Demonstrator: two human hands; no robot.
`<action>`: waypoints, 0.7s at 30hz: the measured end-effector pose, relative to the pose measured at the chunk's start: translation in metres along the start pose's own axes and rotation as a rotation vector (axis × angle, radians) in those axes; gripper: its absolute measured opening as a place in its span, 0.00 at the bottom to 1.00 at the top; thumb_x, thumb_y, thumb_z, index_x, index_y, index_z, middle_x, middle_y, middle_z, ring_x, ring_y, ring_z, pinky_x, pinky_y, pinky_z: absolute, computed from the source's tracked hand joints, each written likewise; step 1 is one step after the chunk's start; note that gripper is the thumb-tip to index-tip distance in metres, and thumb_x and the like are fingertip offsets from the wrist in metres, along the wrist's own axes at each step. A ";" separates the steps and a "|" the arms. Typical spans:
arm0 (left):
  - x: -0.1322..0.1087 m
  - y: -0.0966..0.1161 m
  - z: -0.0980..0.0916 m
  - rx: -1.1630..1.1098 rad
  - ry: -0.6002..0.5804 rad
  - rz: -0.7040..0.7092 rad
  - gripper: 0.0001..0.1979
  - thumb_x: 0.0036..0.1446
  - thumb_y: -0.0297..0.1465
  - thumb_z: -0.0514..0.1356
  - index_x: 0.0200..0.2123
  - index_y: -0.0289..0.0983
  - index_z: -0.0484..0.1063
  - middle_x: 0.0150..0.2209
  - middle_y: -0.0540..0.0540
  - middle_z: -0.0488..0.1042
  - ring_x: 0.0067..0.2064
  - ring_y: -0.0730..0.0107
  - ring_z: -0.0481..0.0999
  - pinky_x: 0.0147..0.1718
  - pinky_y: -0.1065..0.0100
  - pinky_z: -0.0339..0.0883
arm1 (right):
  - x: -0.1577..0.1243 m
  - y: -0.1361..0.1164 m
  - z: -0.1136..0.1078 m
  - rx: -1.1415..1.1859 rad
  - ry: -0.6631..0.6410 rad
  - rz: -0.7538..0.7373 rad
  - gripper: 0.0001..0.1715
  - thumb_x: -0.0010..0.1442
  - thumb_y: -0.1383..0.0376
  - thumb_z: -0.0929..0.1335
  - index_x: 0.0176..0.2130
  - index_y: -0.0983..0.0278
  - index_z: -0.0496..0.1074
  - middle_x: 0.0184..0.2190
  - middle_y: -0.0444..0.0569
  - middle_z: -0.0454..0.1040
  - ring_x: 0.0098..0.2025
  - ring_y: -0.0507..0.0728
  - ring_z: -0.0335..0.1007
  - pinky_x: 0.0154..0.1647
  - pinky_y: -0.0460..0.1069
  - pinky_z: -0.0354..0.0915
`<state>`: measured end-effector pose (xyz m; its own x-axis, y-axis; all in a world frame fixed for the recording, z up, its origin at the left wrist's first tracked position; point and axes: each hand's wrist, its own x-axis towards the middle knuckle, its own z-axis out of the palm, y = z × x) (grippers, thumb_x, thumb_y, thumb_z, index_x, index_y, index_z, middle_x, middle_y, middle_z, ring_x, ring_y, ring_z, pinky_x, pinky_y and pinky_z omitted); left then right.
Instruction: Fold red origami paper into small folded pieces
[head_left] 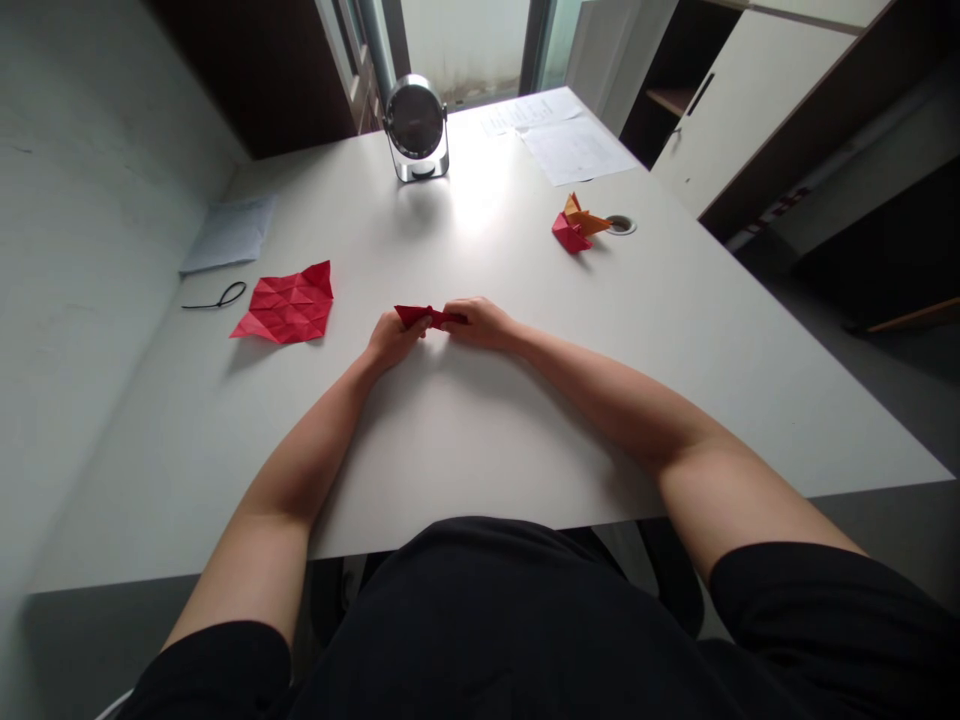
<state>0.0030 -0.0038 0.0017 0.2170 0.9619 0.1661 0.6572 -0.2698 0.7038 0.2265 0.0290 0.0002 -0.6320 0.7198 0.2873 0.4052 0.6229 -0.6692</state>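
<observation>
A small folded piece of red paper (421,316) is held between both hands over the middle of the white table (480,420). My left hand (393,338) pinches its left end with curled fingers. My right hand (480,322) pinches its right end, fingers pressed together. Both wrists rest on the table top.
A creased red paper sheet (286,304) lies flat to the left, with a black cable tie (217,298) and a pale folded sheet (231,232) beyond it. A red and orange folded figure (576,224) sits by a cable hole (621,225). A round fan (415,126) and white papers (564,136) stand at the far edge.
</observation>
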 end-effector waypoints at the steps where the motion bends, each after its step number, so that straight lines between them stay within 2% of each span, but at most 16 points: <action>1: 0.000 0.000 0.000 0.000 0.006 -0.005 0.22 0.60 0.46 0.56 0.25 0.36 0.75 0.25 0.48 0.76 0.28 0.69 0.72 0.31 0.68 0.63 | 0.000 0.000 0.000 -0.005 0.001 -0.002 0.21 0.62 0.52 0.65 0.26 0.64 0.63 0.25 0.42 0.62 0.29 0.50 0.49 0.31 0.47 0.47; 21: -0.001 0.005 -0.003 0.021 -0.014 0.000 0.21 0.60 0.46 0.55 0.26 0.36 0.75 0.26 0.48 0.76 0.29 0.69 0.73 0.32 0.68 0.63 | 0.001 0.000 0.001 -0.008 0.007 -0.021 0.21 0.63 0.52 0.64 0.27 0.64 0.64 0.25 0.42 0.62 0.29 0.49 0.51 0.32 0.46 0.49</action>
<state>0.0042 -0.0059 0.0069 0.2269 0.9613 0.1564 0.6719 -0.2708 0.6894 0.2258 0.0294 -0.0006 -0.6358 0.7086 0.3061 0.3970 0.6403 -0.6576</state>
